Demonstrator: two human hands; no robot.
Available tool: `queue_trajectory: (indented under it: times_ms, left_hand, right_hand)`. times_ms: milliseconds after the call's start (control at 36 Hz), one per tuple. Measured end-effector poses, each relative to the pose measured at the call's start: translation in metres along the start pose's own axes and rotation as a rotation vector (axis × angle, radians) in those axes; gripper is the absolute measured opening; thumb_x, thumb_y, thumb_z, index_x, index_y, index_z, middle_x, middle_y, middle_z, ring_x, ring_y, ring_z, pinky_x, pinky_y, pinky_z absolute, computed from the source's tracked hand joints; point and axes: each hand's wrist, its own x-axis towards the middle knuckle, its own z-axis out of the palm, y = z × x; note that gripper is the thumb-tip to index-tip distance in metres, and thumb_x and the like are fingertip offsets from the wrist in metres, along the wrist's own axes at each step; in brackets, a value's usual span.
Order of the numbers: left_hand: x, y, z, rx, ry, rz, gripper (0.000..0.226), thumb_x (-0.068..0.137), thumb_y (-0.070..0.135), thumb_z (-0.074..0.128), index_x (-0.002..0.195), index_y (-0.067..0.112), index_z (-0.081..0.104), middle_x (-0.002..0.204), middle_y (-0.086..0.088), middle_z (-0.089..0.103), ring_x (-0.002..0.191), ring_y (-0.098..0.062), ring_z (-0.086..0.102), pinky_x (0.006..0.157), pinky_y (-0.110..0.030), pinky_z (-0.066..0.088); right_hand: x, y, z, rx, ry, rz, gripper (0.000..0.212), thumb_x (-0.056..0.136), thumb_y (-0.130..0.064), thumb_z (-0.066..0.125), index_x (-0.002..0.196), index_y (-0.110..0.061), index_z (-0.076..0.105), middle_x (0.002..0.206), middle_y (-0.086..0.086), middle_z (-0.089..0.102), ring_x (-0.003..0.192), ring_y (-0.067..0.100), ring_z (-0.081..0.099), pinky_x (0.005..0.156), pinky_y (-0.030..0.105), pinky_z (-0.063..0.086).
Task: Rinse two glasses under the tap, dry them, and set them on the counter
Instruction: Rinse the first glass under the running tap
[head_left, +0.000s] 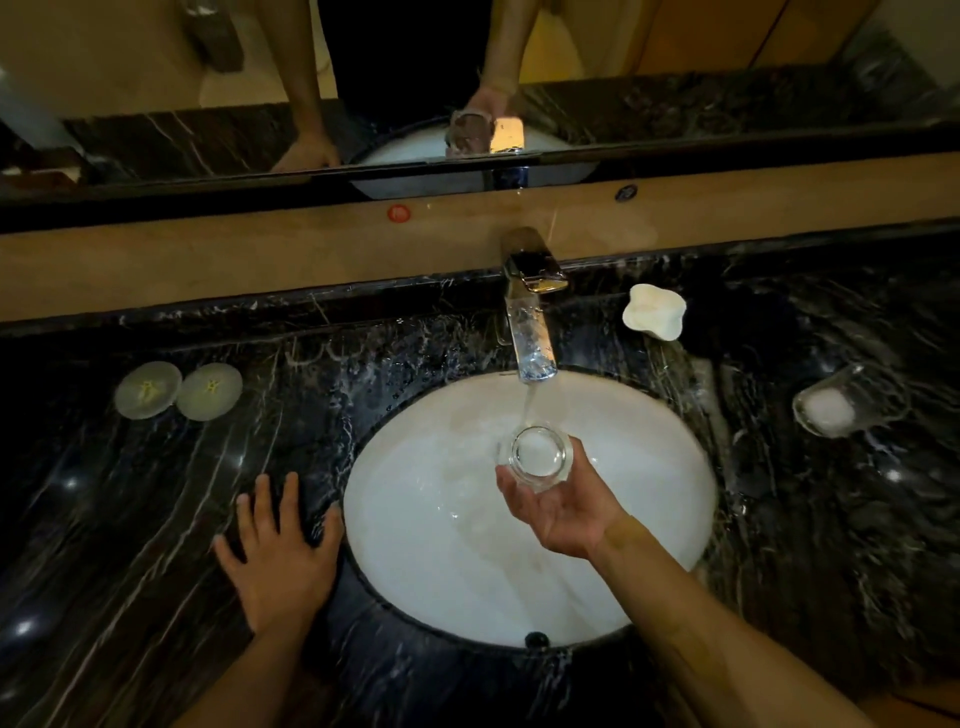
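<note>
Head view looks down on a white oval sink (415, 545) set in a dark marble counter (130, 519); the right hand (558, 506), palm up, fingers curled under and around it, holds a clear glass (537, 457) upright beneath the tap (532, 332), whose stream falls at its far rim. The left hand (280, 556) lies flat on the counter, fingers spread wide, just beside the basin edge. A second glass (831, 405) lies tipped on the counter at far right
</note>
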Motion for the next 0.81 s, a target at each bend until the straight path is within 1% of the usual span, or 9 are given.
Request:
queue_trajectory:
  times_ms: [111,222,361,417,500,583,639,722,806]
  left_hand:
    - [-0.001,-0.001,0.0,-0.001,-0.001,0.007,0.079,0.087,0.074,0.013,0.155,0.034,0.018,0.165,-0.001,0.012,0.152,-0.022,0.005,0.118,-0.057,0.003]
    - [-0.001,-0.001,0.001,0.002,0.002,0.016,0.078,0.088,0.074,0.014,0.154,0.033,0.019,0.165,-0.002,0.013,0.152,-0.022,0.005,0.118,-0.058,0.003]
    - [-0.002,0.0,0.001,0.008,0.016,0.02,0.078,0.088,0.074,0.015,0.154,0.032,0.02,0.164,-0.003,0.015,0.151,-0.023,0.007,0.118,-0.058,0.003]
    - [-0.003,0.0,0.001,0.013,0.026,0.026,0.078,0.088,0.074,0.014,0.154,0.031,0.021,0.164,-0.004,0.015,0.151,-0.024,0.007,0.117,-0.059,0.003]
    - [-0.003,-0.001,0.001,-0.005,0.038,0.052,0.078,0.089,0.072,0.017,0.153,0.029,0.024,0.163,-0.006,0.018,0.151,-0.025,0.009,0.116,-0.059,0.002]
    - [-0.005,0.0,0.001,-0.001,0.028,0.056,0.079,0.089,0.07,0.017,0.153,0.025,0.028,0.162,-0.009,0.02,0.15,-0.026,0.011,0.116,-0.06,0.003]
    - [-0.006,0.002,0.0,-0.001,0.049,0.064,0.076,0.091,0.065,0.021,0.15,0.019,0.035,0.159,-0.013,0.027,0.148,-0.03,0.019,0.115,-0.061,0.008]
    - [0.0,0.022,-0.011,0.009,0.112,0.217,0.062,0.092,0.049,0.035,0.131,0.007,0.057,0.139,-0.019,0.054,0.129,-0.035,0.048,0.109,-0.057,0.027]
    - [0.01,0.072,-0.037,-0.082,0.108,0.422,0.055,0.089,0.045,0.036,0.102,0.007,0.074,0.099,-0.015,0.074,0.087,-0.034,0.069,0.081,-0.044,0.051]
  right_hand:
    - [-0.01,0.003,-0.005,-0.041,0.038,-0.017,0.076,0.064,-0.042,0.086,0.133,-0.021,0.061,0.106,0.005,0.066,0.078,0.022,0.069,0.053,0.026,0.06]
    - [-0.022,0.005,-0.007,-0.097,0.095,-0.079,0.067,0.066,-0.042,0.083,0.125,-0.015,0.065,0.099,0.009,0.067,0.074,0.023,0.069,0.051,0.024,0.058]
    - [-0.038,0.005,-0.014,-0.196,0.238,-0.285,0.053,0.08,-0.047,0.074,0.112,-0.01,0.055,0.101,0.018,0.071,0.077,0.03,0.072,0.063,0.04,0.062]
    - [-0.044,0.002,-0.019,-0.407,0.361,-0.472,0.06,0.081,-0.043,0.076,0.127,-0.014,0.048,0.113,0.015,0.067,0.088,0.031,0.07,0.069,0.046,0.062]
    - [-0.052,-0.002,-0.029,-0.814,0.599,-0.861,0.091,0.079,-0.036,0.081,0.153,-0.024,0.028,0.117,0.005,0.063,0.097,0.022,0.066,0.077,0.044,0.061]
    - [-0.064,-0.013,-0.044,-1.288,0.846,-1.155,0.091,0.073,-0.04,0.084,0.149,-0.026,0.036,0.117,-0.007,0.061,0.099,0.015,0.061,0.085,0.036,0.053]
    - [-0.075,-0.023,-0.055,-1.351,0.932,-1.237,0.087,0.071,-0.039,0.086,0.145,-0.027,0.042,0.121,-0.007,0.061,0.104,0.017,0.06,0.087,0.037,0.052]
    - [-0.096,-0.041,-0.067,-1.329,1.03,-1.272,0.086,0.07,-0.034,0.087,0.144,-0.026,0.043,0.133,0.001,0.06,0.115,0.025,0.06,0.094,0.038,0.049]
    - [-0.113,-0.057,-0.074,-1.334,1.056,-1.274,0.087,0.07,-0.033,0.086,0.145,-0.029,0.041,0.142,0.002,0.055,0.122,0.027,0.056,0.098,0.04,0.047]
